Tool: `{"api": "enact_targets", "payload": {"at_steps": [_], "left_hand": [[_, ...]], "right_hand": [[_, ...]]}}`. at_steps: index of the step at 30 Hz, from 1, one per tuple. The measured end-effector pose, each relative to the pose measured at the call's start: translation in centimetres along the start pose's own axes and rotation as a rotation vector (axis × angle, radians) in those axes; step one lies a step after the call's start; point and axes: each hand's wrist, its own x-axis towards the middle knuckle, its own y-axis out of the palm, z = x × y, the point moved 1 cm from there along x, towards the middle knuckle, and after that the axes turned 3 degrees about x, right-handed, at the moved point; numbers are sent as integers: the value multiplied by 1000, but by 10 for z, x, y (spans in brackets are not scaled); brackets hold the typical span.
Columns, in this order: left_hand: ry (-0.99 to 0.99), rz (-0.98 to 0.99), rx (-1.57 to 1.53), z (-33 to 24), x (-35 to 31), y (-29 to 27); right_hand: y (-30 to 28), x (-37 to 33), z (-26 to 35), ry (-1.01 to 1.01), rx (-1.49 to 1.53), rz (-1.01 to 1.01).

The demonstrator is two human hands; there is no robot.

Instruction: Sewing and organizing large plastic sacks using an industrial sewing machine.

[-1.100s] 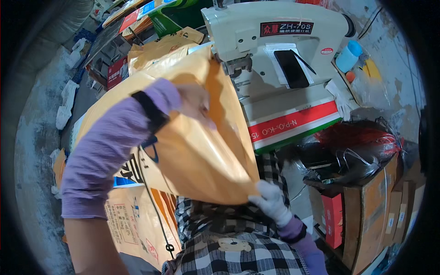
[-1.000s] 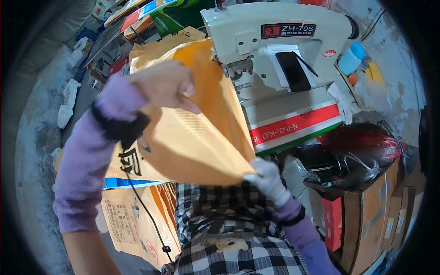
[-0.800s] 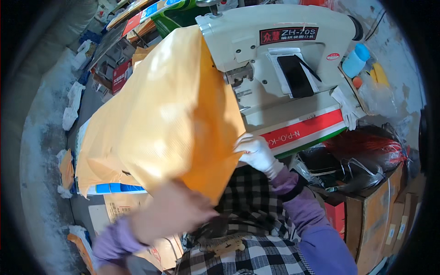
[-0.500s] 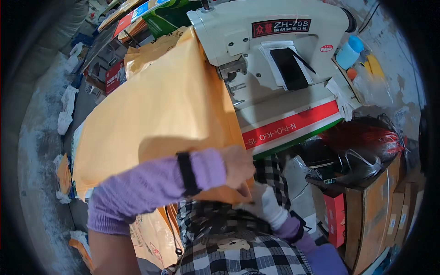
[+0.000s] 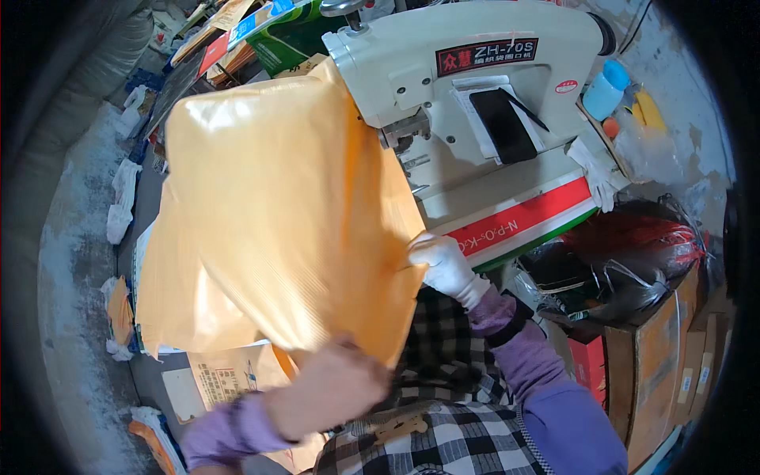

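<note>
**Tan sack spread across the frame's left centre, one gloved hand at its edge**

Glossy and bulging, the sack runs from the upper left of the frame down to the lower centre, its right edge beside the head of a white sewing machine at upper centre. Whether the two touch cannot be told from this view.

The right hand, in a white glove, pinches the sack's right edge near the middle of the frame, fingers bent over the material. The left hand, bare and blurred by motion, is at the sack's lower edge, bottom centre. Its fingers look curled, but I cannot tell whether they grip anything.

Below the sack, at lower left, part of another tan sack with printing shows. A black-and-white checked garment fills the bottom centre.

Toward the upper right, a black phone lies on white papers at the machine, with a dark pen along its right side. Farther right stands a light blue bottle. Cardboard boxes occupy the lower right, with dark and red plastic bags above them.
</note>
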Motion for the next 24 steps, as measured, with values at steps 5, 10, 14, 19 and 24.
{"api": "enact_targets", "payload": {"at_steps": [5, 10, 14, 19, 24], "left_hand": [[117, 9, -13, -3, 45, 36], [125, 292, -79, 77, 108, 49], [-98, 386, -220, 153, 99, 0], [-526, 14, 119, 141, 40, -64], [-413, -229, -115, 44, -21, 28]], "right_hand": [[8, -53, 47, 8, -254, 256], [17, -133, 113, 56, -77, 191], [9, -123, 104, 271, 57, 15], [-6, -35, 41, -5, -368, 64], [4, 19, 19, 48, -66, 3]]}}
